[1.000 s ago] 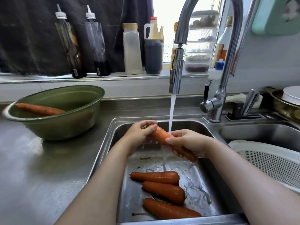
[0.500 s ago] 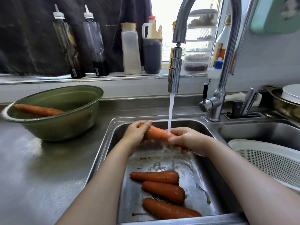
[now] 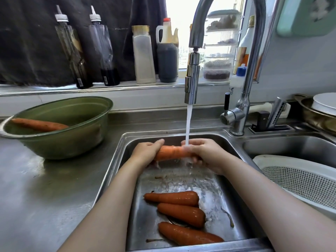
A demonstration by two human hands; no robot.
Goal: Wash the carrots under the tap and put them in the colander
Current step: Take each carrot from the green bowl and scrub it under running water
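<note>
While three carrots [image 3: 172, 198] lie side by side on the floor of the sink basin [image 3: 181, 180] nearest me, I hold a fourth carrot [image 3: 171, 152] level above them, under the tap. My left hand [image 3: 145, 153] curls round one end and my right hand [image 3: 209, 155] wraps the other, fingers closed on it. The water stream [image 3: 188, 124] lands just where my right fingers meet the carrot.

To wash it well, I should roll it about its length and slide it sideways so the stream reaches every part, rubbing as I go. Wet, it will likely be slippery, so I want a firm grip and a low hold to limit splashing.

Just to my right, the white colander [image 3: 300, 180] sits in the second basin. I must lift the carrot over the divider between the basins, and my own right forearm lies along that path. No carrot shows in the part of it I can see.

Farther left, on the counter [image 3: 45, 197], a green bowl [image 3: 63, 142] holds one more carrot [image 3: 40, 124]. Behind the tap [image 3: 191, 84], bottles [image 3: 72, 51] line the windowsill, well clear of my work.
</note>
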